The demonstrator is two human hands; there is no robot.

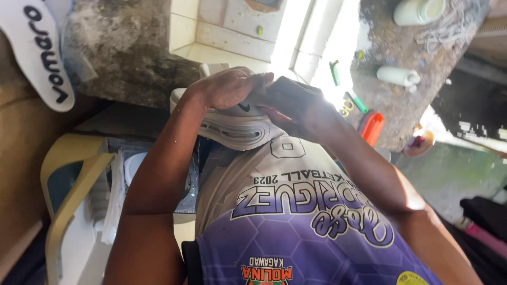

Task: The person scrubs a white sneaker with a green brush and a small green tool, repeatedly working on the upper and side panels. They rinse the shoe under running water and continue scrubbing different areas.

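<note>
A rough, stained concrete slab (401, 58) carries small things. A white bottle (398, 75) lies on its side near the middle; a pale jar (417, 10) sits beyond it at the far edge. Near the bottle, by the sunlit edge, lie a green marker (357, 102) and an orange case (372, 127).
</note>
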